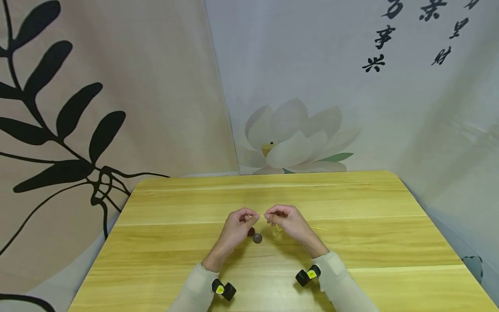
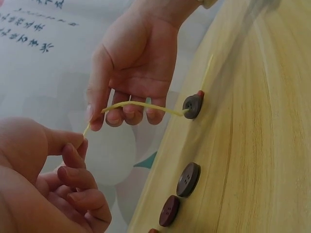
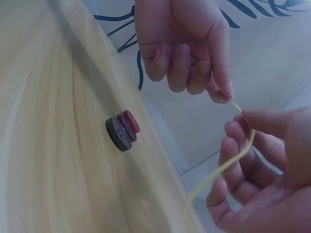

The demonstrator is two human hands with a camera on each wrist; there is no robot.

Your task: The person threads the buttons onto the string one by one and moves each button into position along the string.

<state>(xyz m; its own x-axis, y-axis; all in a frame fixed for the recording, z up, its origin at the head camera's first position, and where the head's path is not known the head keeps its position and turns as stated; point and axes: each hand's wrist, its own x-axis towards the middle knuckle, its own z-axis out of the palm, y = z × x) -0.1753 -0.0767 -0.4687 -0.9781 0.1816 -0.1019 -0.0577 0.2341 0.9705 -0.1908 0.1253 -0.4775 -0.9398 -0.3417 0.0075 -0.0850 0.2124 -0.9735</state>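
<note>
A yellow string (image 2: pixel 141 103) runs between the two hands above the table. My left hand (image 1: pixel 236 227) pinches its end between thumb and forefinger; my right hand (image 1: pixel 290 223) pinches it a short way along. From the right fingers the string hangs down to a grey button (image 2: pixel 193 106) on the table, with a bit of red beside that button. A dark grey-brown button (image 2: pixel 188 179) and a dark red button (image 2: pixel 169 210) lie close together near my left hand. In the right wrist view a red button (image 3: pixel 131 121) shows behind them.
The wooden table (image 1: pixel 156 260) reaches back to a fabric backdrop (image 1: pixel 175 86) with leaves, a flower and writing. The string's tail (image 1: pixel 319 229) lies on the table to the right of my right hand. Black devices are strapped at both wrists.
</note>
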